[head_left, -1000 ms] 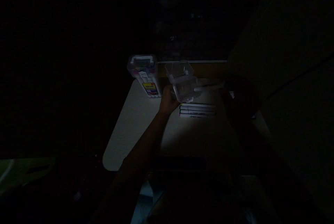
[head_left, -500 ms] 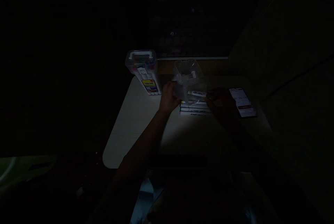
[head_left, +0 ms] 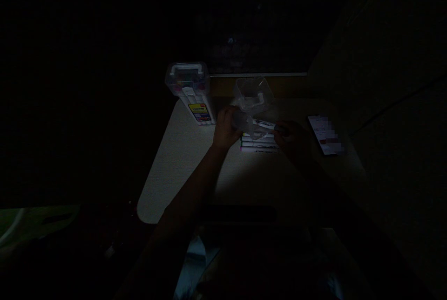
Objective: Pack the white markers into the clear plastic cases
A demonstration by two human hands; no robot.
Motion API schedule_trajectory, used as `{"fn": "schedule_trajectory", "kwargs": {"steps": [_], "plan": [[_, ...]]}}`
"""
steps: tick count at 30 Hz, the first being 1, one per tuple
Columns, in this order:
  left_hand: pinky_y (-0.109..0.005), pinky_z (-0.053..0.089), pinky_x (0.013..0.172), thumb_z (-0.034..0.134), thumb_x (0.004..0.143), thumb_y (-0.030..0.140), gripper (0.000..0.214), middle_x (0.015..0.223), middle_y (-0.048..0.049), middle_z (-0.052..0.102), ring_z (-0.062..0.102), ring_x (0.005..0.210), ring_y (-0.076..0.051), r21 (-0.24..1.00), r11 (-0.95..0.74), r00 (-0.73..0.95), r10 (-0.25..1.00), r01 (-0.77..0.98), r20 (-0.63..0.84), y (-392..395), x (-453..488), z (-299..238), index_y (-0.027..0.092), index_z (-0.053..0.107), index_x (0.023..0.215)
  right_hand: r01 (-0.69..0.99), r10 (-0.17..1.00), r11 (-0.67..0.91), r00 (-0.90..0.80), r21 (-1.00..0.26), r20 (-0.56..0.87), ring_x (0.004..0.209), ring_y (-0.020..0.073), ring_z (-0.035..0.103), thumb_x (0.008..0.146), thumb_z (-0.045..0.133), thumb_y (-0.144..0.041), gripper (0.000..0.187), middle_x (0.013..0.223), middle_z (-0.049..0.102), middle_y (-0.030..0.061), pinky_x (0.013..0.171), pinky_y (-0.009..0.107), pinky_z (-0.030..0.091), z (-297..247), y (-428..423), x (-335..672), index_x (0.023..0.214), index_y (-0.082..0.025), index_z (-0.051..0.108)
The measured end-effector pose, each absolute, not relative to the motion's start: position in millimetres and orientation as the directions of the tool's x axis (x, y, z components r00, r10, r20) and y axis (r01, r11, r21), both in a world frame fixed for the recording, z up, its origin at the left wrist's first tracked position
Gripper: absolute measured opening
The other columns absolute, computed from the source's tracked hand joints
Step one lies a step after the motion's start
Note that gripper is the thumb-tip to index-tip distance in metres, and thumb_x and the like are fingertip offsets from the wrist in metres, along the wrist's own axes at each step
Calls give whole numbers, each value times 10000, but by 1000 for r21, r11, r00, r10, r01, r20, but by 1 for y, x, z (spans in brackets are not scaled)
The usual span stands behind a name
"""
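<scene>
My left hand [head_left: 226,127] is closed around a clear plastic container [head_left: 246,124], which lies on its side with its mouth to the right. My right hand [head_left: 289,137] grips a white marker [head_left: 264,124] by its dark end, the other end at the container's mouth; whether it is inside I cannot tell. Below the container several white markers [head_left: 260,144] lie side by side on the table, their left ends coloured. Dim light hides the fingers of my right hand in part.
A tall clear case [head_left: 190,92] with a white handle, filled with markers, stands at the table's back left. A clear plastic lid [head_left: 254,95] lies behind my hands. To the right is a lit phone [head_left: 324,134] on the pale table [head_left: 181,165].
The marker in my right hand has tilted slightly, and that hand has shifted a little. My left hand keeps its hold on the container. The whole view has moved slightly.
</scene>
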State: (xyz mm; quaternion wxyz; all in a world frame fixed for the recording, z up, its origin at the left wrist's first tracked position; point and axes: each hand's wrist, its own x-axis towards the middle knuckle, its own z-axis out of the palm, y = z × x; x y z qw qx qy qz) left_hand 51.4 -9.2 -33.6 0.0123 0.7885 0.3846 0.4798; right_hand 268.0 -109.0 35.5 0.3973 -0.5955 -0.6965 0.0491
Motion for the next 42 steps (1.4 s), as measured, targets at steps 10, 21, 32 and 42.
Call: {"fn": "schedule_trajectory", "kwargs": {"steps": [10, 21, 32, 42], "plan": [[-537, 441, 985, 632, 769, 495, 637, 1235, -152, 514, 502, 1175, -323, 432, -669, 245, 673, 605, 698, -12, 52, -31, 186, 396, 1273, 772, 849, 331, 9, -543, 529, 754, 163, 628, 797, 541, -271, 225, 900, 685, 57, 725, 314, 530, 30, -108, 271, 973, -210, 666], [-510, 432, 997, 642, 749, 497, 655, 1233, -143, 512, 505, 1173, -316, 415, -675, 249, 660, 610, 709, -10, 50, -33, 208, 384, 1277, 794, 873, 259, 50, -550, 484, 749, 178, 643, 810, 479, -288, 279, 893, 704, 80, 700, 321, 526, 31, -108, 290, 960, -185, 691], [-503, 443, 968, 647, 738, 519, 652, 1209, -135, 514, 501, 1151, -304, 430, -663, 191, 652, 614, 733, -9, 51, -34, 204, 406, 1256, 911, 948, 284, -221, -299, 229, 978, 247, 614, 861, 423, -231, 323, 1038, 698, 122, 882, 416, 488, 11, -96, 307, 1020, -158, 696], [-516, 448, 960, 629, 750, 576, 670, 1222, -132, 494, 492, 1157, -305, 437, -657, 191, 661, 614, 725, -8, 50, -35, 219, 385, 1263, 950, 964, 265, -266, -163, 18, 988, 239, 622, 854, 482, -195, 292, 1071, 695, 107, 891, 388, 474, 13, -78, 330, 1033, -168, 711]]}}
